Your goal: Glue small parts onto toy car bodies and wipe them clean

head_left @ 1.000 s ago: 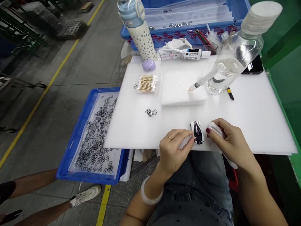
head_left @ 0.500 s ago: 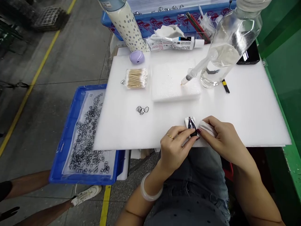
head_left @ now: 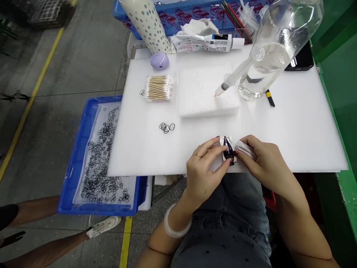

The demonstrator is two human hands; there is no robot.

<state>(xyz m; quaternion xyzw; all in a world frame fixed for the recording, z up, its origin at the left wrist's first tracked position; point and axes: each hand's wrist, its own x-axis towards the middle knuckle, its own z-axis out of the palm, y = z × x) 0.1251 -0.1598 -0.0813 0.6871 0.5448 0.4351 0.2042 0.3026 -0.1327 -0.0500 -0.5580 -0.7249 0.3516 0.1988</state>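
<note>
At the board's front edge lies a small glossy black-and-white piece (head_left: 228, 152), rounded like a toy car; its exact kind is unclear. My left hand (head_left: 203, 169) grips its left side and lower end with thumb and fingers. A folded white cloth (head_left: 245, 149) is pinched in my right hand (head_left: 266, 162), whose thumb tip touches or nearly touches the piece's right side. Left of my hands, several thin black rings (head_left: 166, 128) lie loose on the white board (head_left: 139, 149).
A foam block (head_left: 206, 93) carries a syringe (head_left: 232, 79) beside a tall glass bottle (head_left: 255, 82). Cotton swabs (head_left: 158, 88), a purple case (head_left: 159, 60), a tube (head_left: 206, 43) and a dotted bottle (head_left: 152, 28) stand behind. A blue tray (head_left: 69, 178) of black rings sits left.
My left fingers have spread apart along the black-and-white piece, uncovering more of it. The right hand keeps the cloth in nearly the same place. The view has shifted slightly.
</note>
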